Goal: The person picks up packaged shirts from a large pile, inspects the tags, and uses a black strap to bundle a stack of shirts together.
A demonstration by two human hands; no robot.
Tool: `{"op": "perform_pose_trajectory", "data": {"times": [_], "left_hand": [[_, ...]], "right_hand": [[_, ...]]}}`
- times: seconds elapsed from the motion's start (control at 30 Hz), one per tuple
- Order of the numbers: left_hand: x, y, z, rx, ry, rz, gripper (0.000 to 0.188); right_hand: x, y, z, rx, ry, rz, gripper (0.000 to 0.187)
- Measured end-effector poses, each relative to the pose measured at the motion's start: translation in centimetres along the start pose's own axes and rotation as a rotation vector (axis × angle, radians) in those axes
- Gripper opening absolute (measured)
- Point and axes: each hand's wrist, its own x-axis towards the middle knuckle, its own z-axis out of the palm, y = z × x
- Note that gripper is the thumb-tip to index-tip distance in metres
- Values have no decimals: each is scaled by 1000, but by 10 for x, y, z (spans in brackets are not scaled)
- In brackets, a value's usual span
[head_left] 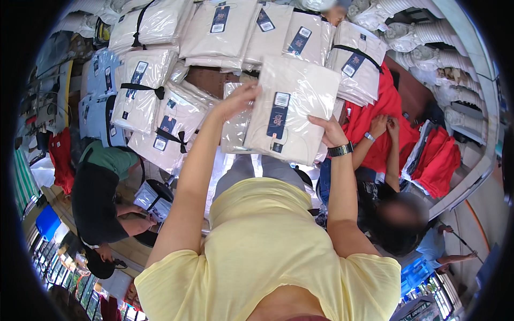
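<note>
A cream folded garment in clear plastic (300,101), with a dark blue hang tag on its front, is tilted up in front of me. My right hand (331,132) grips its lower right edge, thumb on top and fingers underneath. At its upper left edge, my left hand (238,101) has its fingers stretched toward the plastic; whether they touch it, I cannot tell. Partly hidden beneath lies another bagged cream garment (233,125).
Stacks of bagged cream garments (217,37) cover the far table; some bundles (142,88) are tied with black straps. Blue bagged garments (96,115) sit left. On the right, a co-worker's hands (383,127) handle red cloth (369,150). Another person (101,187) bends at left.
</note>
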Motion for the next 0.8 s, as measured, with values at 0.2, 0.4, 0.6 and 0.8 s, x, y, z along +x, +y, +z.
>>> {"op": "perform_pose_trajectory", "data": {"times": [0.2, 0.4, 0.6, 0.8], "left_hand": [[-22, -8, 14, -189, -14, 142, 47], [-40, 2, 9, -96, 76, 251, 46], [-47, 13, 9, -50, 105, 303, 45], [-49, 13, 9, -33, 107, 321, 46]], "right_hand": [[26, -8, 8, -82, 2, 77, 56], [37, -2, 12, -44, -40, 58, 57], [43, -10, 18, -60, -77, 61, 59], [42, -12, 21, -55, -90, 42, 59]]}}
